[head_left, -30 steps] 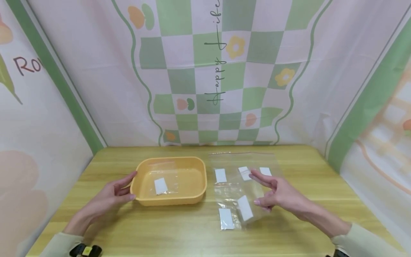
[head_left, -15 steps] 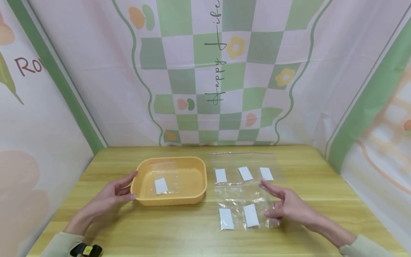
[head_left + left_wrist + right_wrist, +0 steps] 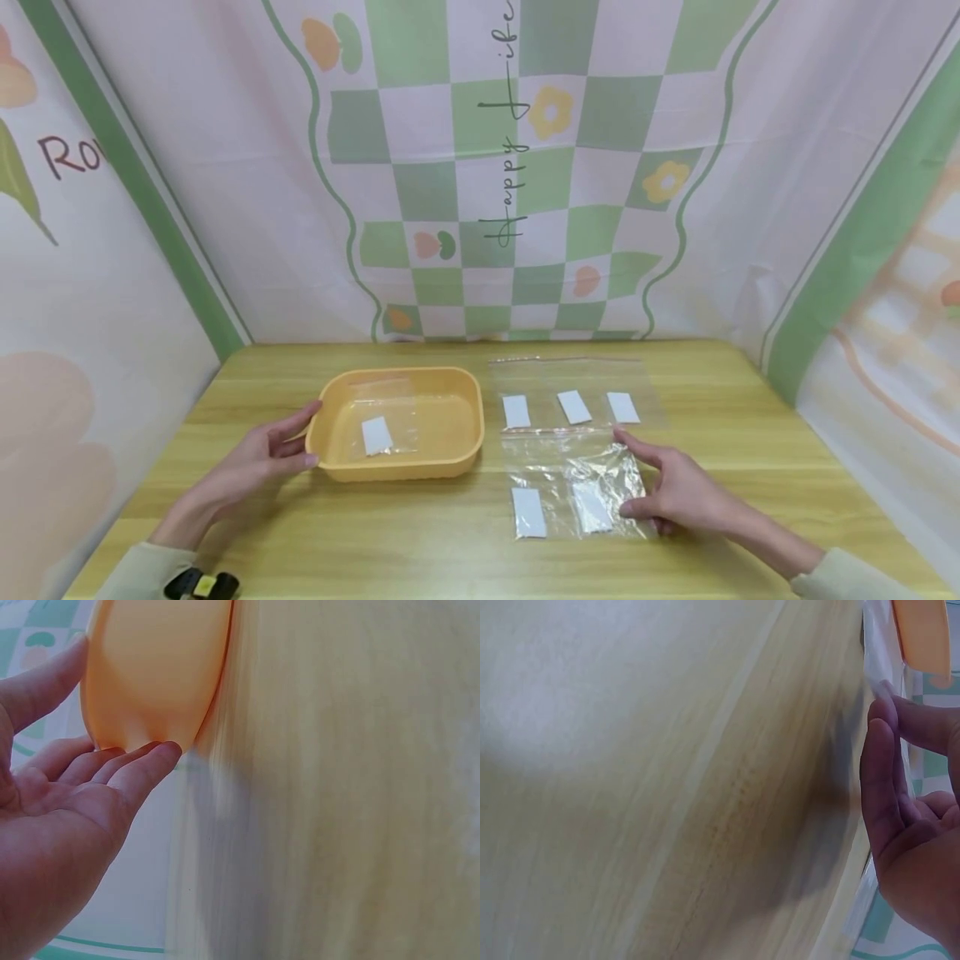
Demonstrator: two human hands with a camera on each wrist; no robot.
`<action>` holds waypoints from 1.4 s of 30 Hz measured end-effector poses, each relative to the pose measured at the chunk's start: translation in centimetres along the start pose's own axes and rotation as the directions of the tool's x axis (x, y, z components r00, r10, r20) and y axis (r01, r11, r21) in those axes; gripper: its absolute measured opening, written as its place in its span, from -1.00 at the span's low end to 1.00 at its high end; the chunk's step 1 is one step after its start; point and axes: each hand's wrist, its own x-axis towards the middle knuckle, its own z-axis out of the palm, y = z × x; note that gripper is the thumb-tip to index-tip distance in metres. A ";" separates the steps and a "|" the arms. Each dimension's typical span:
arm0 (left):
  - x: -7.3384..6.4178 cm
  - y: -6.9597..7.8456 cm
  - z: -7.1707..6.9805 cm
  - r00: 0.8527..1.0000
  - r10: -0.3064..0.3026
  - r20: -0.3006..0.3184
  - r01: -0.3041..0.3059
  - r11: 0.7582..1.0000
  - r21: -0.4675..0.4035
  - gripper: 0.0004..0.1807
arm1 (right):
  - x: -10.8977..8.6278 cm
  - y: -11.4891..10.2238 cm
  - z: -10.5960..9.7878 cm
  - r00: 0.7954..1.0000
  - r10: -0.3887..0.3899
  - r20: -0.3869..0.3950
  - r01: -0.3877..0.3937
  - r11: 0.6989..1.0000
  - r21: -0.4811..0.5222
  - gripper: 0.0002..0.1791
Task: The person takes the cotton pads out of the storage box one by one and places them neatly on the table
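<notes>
— Resting on the near row of clear bags, the right hand (image 3: 678,492) lies flat with fingers straight and relaxed, its tips on the crinkled bag (image 3: 600,492) at the right of that row. It curls round nothing.

— And the left hand (image 3: 258,458)?

— Open too, with thumb and fingertips laid against the left end of the orange tray (image 3: 330,417); the left wrist view shows the fingers straight on its outer wall, steadying rather than clutching.

— Where do the bags lie?

— One small bag with a white label (image 3: 377,435) sits inside the tray. On the wooden table (image 3: 420,533), just right of the tray, two lie in the near row and three labelled bags (image 3: 573,407) in the far row.

— Which step would you call this?

— I judge it as the start of taking the next bag: the hand is on it, though not lifting it.

— What does the next move call for?

— Probably pinching one thin edge so only a single bag comes up, since the near pair overlap and the film is slippery.
</notes>
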 end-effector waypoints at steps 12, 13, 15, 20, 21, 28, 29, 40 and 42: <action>0.0 0.0 0.1 1.000 -0.001 0.003 0.001 1.000 -0.012 -0.06 | 0.0 0.4 0.4 1.000 0.012 -0.021 -0.014 0.995 -0.100 0.27; 0.0 0.0 0.1 1.000 0.001 0.005 -0.001 1.000 -0.012 -0.06 | 0.0 0.4 0.4 1.000 0.005 -0.024 -0.008 0.994 -0.108 0.27; 0.0 0.0 0.1 1.000 0.003 0.008 -0.003 1.000 -0.014 -0.05 | -0.1 0.3 0.4 0.999 0.002 -0.032 -0.005 0.993 -0.121 0.26; 0.0 0.0 0.1 1.000 0.001 0.010 -0.001 1.000 -0.017 -0.04 | -0.3 0.1 0.4 0.999 0.001 -0.043 -0.006 0.991 -0.135 0.26; 0.0 0.0 0.1 1.000 0.001 0.010 -0.001 1.000 -0.018 -0.04 | -0.4 0.1 0.4 0.999 -0.002 -0.046 -0.005 0.990 -0.141 0.25; -0.1 0.1 0.0 1.000 -0.002 -0.003 0.002 1.000 -0.004 -0.03 | -0.3 0.0 0.2 0.990 -0.055 -0.131 0.030 0.983 -0.182 0.12; -0.1 0.1 0.0 1.000 -0.002 -0.004 0.002 1.000 -0.002 -0.03 | -0.2 -0.2 0.2 0.986 -0.069 -0.152 0.037 0.978 -0.204 0.08; 0.1 0.0 0.0 1.000 0.017 0.003 -0.017 1.000 0.009 -0.05 | 3.6 -7.4 -0.6 0.957 -0.169 -0.235 0.063 0.914 -0.402 -0.54; 0.1 -0.1 0.0 1.000 0.017 0.005 -0.017 1.000 0.011 -0.05 | 4.7 -9.3 -0.3 0.965 -0.163 -0.207 0.068 0.913 -0.403 -0.59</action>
